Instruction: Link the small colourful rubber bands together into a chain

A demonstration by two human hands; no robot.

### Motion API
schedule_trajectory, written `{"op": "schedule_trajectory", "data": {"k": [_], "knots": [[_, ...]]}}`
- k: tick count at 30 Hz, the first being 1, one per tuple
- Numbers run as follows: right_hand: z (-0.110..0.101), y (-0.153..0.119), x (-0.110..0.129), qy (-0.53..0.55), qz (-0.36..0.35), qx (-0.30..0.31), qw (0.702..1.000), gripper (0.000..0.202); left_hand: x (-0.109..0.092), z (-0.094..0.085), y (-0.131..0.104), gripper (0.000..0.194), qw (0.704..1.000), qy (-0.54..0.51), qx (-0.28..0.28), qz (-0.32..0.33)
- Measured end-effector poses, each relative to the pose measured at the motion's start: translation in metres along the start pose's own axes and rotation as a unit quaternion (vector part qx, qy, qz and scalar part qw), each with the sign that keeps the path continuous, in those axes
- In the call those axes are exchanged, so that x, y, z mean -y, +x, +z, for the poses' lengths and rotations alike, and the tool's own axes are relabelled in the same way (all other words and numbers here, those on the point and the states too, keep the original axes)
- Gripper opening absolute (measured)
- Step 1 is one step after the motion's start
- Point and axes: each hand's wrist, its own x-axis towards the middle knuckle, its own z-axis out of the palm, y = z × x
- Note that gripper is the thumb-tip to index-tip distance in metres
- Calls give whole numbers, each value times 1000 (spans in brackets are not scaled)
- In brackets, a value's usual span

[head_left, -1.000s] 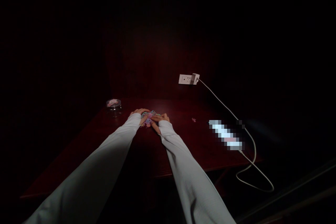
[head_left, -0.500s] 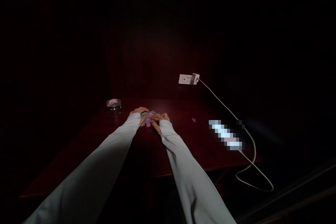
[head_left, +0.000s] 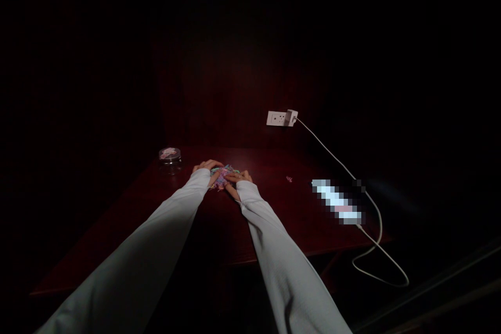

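Observation:
A small heap of multicoloured thin strands (head_left: 222, 179), pink, purple and green, lies on the dark red table between my hands. My left hand (head_left: 206, 167) curls around its left side, fingers over the far edge and thumb on the near side. From the right, my right hand (head_left: 240, 179) presses against the heap with bent fingers, its thumb pointing in at the near edge. Both hands touch the heap. The strands are too small and dim to tell their exact kind. Light grey sleeves cover both arms.
A clear round jar (head_left: 169, 160) with a pinkish lid stands at the back left. A few pink bits (head_left: 289, 179) lie right of my hands. Farther right is a blurred, lit phone-like device (head_left: 336, 201) on a white cable (head_left: 379, 214), running to a wall socket (head_left: 277, 118).
My fingers have shifted slightly on the heap, and a little more of its green strands shows at the far edge. Otherwise the scene stays the same.

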Motion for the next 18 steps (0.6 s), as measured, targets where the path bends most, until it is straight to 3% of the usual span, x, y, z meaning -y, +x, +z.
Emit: {"op": "schedule_trajectory", "data": {"k": [18], "knots": [[-1, 3, 1, 40, -1, -32, 999, 28, -2, -1, -3, 30, 1000, -9, -7, 7]]}}
